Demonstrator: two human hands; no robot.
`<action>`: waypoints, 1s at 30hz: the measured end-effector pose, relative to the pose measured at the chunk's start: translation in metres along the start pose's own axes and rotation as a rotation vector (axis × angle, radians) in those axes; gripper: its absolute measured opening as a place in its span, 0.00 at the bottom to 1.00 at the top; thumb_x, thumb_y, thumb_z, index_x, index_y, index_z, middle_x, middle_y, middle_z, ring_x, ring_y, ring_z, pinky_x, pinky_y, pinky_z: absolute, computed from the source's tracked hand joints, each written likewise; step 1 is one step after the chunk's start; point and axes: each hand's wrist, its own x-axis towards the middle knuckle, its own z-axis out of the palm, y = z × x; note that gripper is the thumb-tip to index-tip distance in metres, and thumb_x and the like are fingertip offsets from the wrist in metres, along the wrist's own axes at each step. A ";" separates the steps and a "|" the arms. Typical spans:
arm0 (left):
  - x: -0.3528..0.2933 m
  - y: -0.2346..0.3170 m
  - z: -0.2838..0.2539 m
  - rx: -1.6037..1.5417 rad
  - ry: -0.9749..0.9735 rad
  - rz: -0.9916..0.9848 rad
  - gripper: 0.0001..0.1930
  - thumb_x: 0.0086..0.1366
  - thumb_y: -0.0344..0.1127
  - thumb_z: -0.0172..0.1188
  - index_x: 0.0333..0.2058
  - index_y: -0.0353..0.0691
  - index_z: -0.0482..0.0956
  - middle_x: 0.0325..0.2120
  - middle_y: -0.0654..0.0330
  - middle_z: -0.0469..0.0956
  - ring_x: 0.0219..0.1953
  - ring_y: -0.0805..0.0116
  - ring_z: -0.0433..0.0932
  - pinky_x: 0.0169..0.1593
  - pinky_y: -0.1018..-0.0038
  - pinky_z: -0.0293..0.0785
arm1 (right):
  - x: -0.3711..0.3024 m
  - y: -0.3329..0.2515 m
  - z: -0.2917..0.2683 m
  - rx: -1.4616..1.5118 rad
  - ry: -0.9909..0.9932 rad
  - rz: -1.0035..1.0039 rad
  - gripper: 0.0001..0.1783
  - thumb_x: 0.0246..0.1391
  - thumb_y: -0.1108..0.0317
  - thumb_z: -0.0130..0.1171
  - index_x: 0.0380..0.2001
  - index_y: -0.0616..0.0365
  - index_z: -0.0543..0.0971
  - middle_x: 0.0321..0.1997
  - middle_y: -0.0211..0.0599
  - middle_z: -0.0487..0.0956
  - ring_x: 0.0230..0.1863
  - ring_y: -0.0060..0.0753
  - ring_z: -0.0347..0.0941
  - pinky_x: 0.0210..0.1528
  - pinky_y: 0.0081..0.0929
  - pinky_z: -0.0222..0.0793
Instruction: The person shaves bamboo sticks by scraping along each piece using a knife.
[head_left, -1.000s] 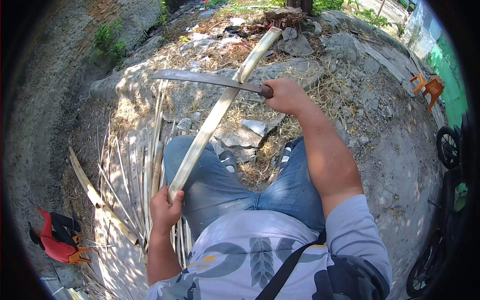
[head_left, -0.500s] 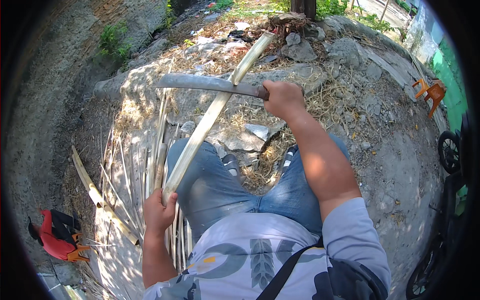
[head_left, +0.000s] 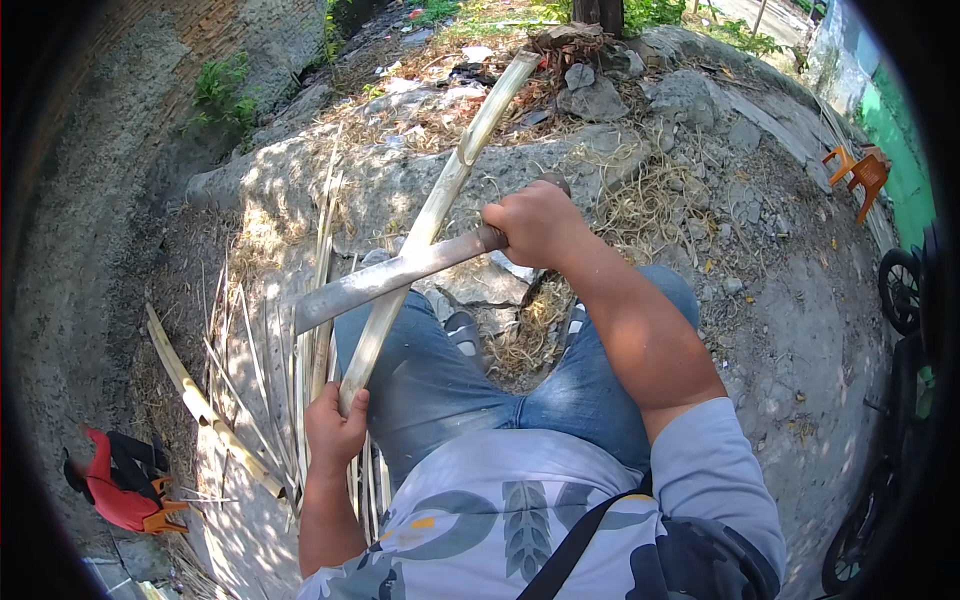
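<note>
My left hand is closed round the near end of a long, pale split bamboo strip, which slants up and away to the right. A machete with a broad grey blade lies across the strip near its middle, its tip pointing left. Its dark handle is gripped in my right hand. Whether the blade's edge bites into the strip cannot be made out. Beside my left leg, several thin bamboo strips lie on the ground, partly hidden behind my left hand and forearm.
A thicker split bamboo piece lies farther left. A person in red sits at the lower left. Stone slabs and curled shavings surround my feet. An orange chair stands at far right, with a motorcycle wheel below it.
My right hand has drawn the machete toward me down the strip, from its upper part to about the middle, and the blade has tilted with its tip lower. My left hand still grips the strip.
</note>
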 end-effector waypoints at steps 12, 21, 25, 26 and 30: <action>-0.009 -0.015 -0.016 0.076 -0.038 -0.037 0.22 0.64 0.49 0.68 0.28 0.33 0.75 0.13 0.54 0.66 0.15 0.66 0.62 0.22 0.67 0.60 | -0.004 0.030 -0.005 0.393 -0.205 0.451 0.14 0.47 0.64 0.64 0.39 0.50 0.84 0.35 0.44 0.85 0.42 0.50 0.82 0.45 0.45 0.78; -0.013 -0.017 -0.001 -0.046 -0.003 -0.037 0.24 0.65 0.50 0.67 0.25 0.34 0.71 0.12 0.56 0.64 0.16 0.68 0.61 0.22 0.66 0.59 | 0.006 -0.006 0.003 -0.065 -0.020 -0.075 0.08 0.44 0.65 0.64 0.30 0.50 0.78 0.29 0.41 0.83 0.36 0.53 0.81 0.41 0.49 0.76; -0.023 -0.012 -0.023 0.007 0.007 -0.003 0.22 0.65 0.49 0.67 0.26 0.34 0.73 0.14 0.51 0.68 0.16 0.58 0.65 0.24 0.62 0.64 | 0.001 0.039 0.004 0.051 0.105 0.416 0.09 0.46 0.62 0.66 0.31 0.49 0.78 0.29 0.41 0.82 0.38 0.54 0.81 0.42 0.53 0.75; -0.019 -0.001 -0.030 0.079 -0.050 -0.036 0.21 0.64 0.48 0.67 0.28 0.33 0.75 0.15 0.49 0.70 0.17 0.53 0.68 0.26 0.61 0.66 | 0.002 0.035 0.005 0.061 0.084 0.499 0.08 0.48 0.62 0.65 0.31 0.49 0.79 0.30 0.43 0.83 0.39 0.54 0.81 0.42 0.53 0.75; -0.007 -0.016 -0.021 0.030 0.023 0.028 0.22 0.65 0.49 0.67 0.27 0.33 0.74 0.16 0.49 0.70 0.17 0.53 0.66 0.26 0.62 0.66 | -0.004 0.023 0.002 0.230 0.073 0.546 0.06 0.49 0.63 0.63 0.32 0.48 0.80 0.31 0.43 0.83 0.37 0.55 0.81 0.41 0.53 0.75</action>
